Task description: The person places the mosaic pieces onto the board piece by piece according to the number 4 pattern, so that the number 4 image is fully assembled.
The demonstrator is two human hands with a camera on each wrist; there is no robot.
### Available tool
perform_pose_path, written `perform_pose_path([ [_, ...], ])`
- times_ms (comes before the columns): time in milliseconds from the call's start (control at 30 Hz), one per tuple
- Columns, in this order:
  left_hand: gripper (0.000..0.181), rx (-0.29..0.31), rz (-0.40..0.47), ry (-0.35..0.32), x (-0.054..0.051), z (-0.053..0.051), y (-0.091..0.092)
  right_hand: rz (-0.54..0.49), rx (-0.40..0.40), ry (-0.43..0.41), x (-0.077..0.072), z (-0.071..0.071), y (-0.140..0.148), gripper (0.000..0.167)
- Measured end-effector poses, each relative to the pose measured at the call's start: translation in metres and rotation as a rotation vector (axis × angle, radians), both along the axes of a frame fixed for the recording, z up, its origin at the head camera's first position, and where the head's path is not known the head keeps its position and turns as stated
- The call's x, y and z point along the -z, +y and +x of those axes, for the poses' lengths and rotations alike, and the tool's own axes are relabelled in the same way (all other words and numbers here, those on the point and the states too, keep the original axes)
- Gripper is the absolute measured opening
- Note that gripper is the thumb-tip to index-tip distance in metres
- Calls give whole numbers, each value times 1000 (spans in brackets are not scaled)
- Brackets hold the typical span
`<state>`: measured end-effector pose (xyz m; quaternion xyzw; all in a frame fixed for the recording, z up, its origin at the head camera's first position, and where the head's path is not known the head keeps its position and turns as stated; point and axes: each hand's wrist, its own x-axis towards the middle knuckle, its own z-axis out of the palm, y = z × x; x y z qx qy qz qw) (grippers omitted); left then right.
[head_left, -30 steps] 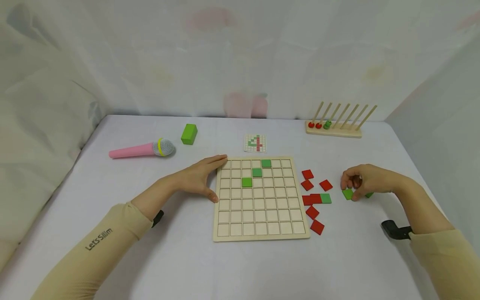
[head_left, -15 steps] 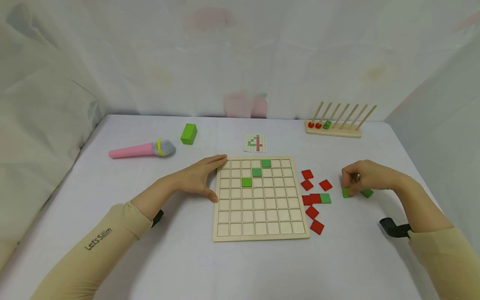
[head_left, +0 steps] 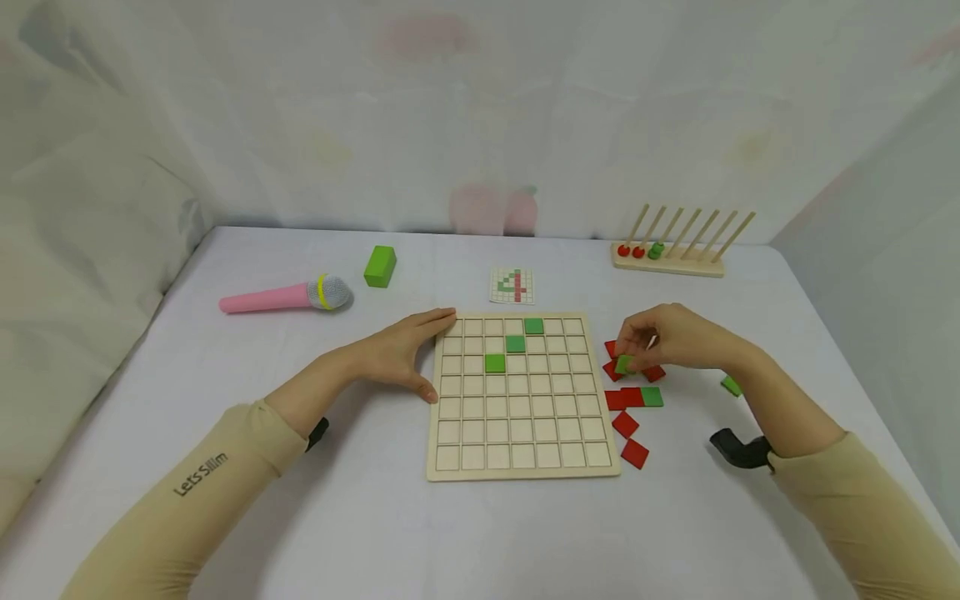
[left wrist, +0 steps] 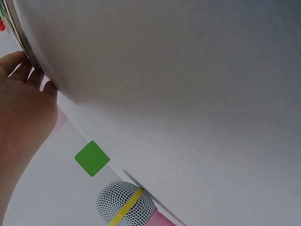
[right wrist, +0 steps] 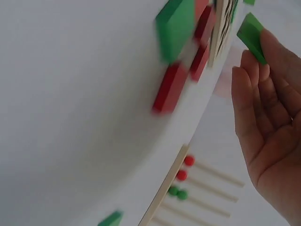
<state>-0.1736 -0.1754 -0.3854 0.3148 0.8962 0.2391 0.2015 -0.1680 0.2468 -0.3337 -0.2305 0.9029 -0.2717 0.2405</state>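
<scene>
My right hand (head_left: 671, 337) pinches a green square tile (right wrist: 252, 37) between thumb and fingers, held above the loose red tiles (head_left: 625, 425) beside the board. At the left edge of the wooden grid board (head_left: 498, 433), my left hand (head_left: 393, 354) rests with thumb and fingers spread along its side. Three green tiles (head_left: 495, 363) lie in a slanting line in the board's upper cells. One more green tile (head_left: 652, 397) touches two red tiles at the right of the board, and another green tile (head_left: 731, 385) lies behind my right wrist.
A small card (head_left: 512, 286) with a red and green grid pattern lies behind the board. At back left are a green block (head_left: 380, 267) and a pink toy microphone (head_left: 285, 297). A peg stand (head_left: 667, 259) with red and green beads stands at back right.
My right hand has picked up a green tile from the right and carried it left, toward the board. The left hand stays at the board's edge.
</scene>
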Motion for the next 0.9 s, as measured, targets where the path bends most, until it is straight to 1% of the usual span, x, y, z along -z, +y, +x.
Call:
perform_pose_path([
  [267, 126, -4, -3, -4, 2, 0, 0, -86, -57, 101, -3, 3, -52, 11],
  [467, 124, 2, 7, -1, 2, 0, 0, -143, -97, 92, -4, 5, -83, 12],
  [700, 124, -4, 1, -1, 2, -1, 0, -214, -140, 79, -3, 5, -112, 11],
  [900, 124, -6, 7, -7, 0, 0, 0, -230, -174, 112, -4, 3, -133, 10],
])
